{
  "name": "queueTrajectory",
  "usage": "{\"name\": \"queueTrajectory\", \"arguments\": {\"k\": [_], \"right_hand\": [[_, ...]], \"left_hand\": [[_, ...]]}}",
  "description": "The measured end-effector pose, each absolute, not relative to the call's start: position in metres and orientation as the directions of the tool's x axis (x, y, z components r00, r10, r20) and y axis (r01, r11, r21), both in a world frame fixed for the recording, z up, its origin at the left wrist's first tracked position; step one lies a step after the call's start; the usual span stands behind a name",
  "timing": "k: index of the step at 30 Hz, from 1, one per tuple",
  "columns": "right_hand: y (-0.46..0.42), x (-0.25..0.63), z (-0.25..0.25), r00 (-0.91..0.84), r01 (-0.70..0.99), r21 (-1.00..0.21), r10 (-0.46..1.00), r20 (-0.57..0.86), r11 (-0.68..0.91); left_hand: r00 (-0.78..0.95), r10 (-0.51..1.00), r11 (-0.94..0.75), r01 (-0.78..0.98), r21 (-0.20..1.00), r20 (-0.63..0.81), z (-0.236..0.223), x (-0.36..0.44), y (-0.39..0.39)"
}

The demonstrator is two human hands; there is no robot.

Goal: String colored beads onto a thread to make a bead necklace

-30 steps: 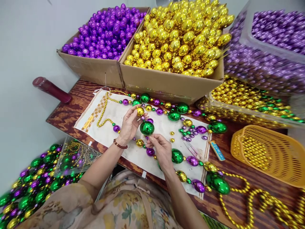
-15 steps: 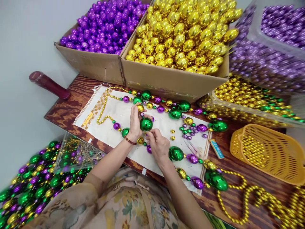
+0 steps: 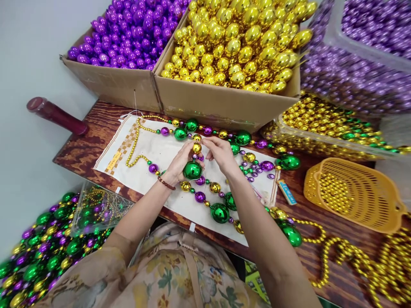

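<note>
Towel (image 3: 163, 149), white with a checked band at its left end, lies on a red-brown wooden table (image 3: 80, 160), and over its middle the left hand (image 3: 181, 164) grips a gold bead (image 3: 196, 148) between thumb and fingers, with a large green bead (image 3: 192, 170) close by the palm. The right hand (image 3: 221, 154) has thumb and forefinger drawn near each other beside that gold bead (whether a thread runs between them, I cannot tell). Brown beads form a bracelet (image 3: 167, 183) on the left wrist. Mixed strands (image 3: 200, 196) of purple, green and gold lie along the towel, on the near and far sides of the hands. Beyond it, 2 cardboard boxes (image 3: 218, 102) stand side by side, 1 heaped with purple beads (image 3: 125, 40), 1 with gold ovals (image 3: 244, 47). At the right, a blue packet (image 3: 287, 192) lies near an orange basket (image 3: 379, 192) holding small gold beads (image 3: 335, 192).
</note>
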State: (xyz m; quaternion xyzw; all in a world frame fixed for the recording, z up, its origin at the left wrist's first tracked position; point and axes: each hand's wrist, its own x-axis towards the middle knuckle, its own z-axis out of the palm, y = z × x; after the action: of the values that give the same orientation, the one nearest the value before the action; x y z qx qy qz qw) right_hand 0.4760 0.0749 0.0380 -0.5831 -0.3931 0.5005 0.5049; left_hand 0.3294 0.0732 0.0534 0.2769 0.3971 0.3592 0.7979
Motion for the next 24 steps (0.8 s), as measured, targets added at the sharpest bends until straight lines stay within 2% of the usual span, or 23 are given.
{"name": "queueTrajectory", "arguments": {"k": [3, 5, 10, 15, 17, 21, 24], "right_hand": [[0.094, 0.474, 0.038, 0.098, -0.103, -0.973, 0.971, -0.216, -0.206], [0.097, 0.473, 0.037, 0.116, -0.147, -0.968, 0.968, -0.222, -0.205], [0.105, 0.474, 0.035, 0.289, -0.226, -0.949, 0.915, -0.282, -0.222], [0.112, 0.481, 0.034, 0.483, -0.321, -0.919, 0.795, -0.367, -0.229], [0.107, 0.485, 0.036, 0.416, -0.376, -0.899, 0.826, -0.38, -0.224], [0.085, 0.49, 0.04, 0.128, -0.386, -0.886, 0.935, -0.329, -0.259], [0.076, 0.493, 0.04, 0.107, -0.298, -0.92, 0.949, -0.296, -0.254]], "left_hand": [[0.469, 0.764, 0.614, -0.319, 0.722, -0.442, 0.057, 0.33, 0.072], [0.489, 0.754, 0.615, -0.29, 0.733, -0.439, 0.058, 0.329, 0.073], [0.545, 0.72, 0.6, -0.177, 0.78, -0.43, 0.055, 0.327, 0.077], [0.62, 0.671, 0.584, -0.104, 0.805, -0.407, 0.047, 0.325, 0.08], [0.638, 0.664, 0.578, -0.106, 0.809, -0.39, 0.045, 0.325, 0.081], [0.647, 0.665, 0.563, -0.106, 0.819, -0.374, 0.045, 0.322, 0.082], [0.667, 0.651, 0.555, -0.091, 0.827, -0.363, 0.048, 0.32, 0.082]]}}
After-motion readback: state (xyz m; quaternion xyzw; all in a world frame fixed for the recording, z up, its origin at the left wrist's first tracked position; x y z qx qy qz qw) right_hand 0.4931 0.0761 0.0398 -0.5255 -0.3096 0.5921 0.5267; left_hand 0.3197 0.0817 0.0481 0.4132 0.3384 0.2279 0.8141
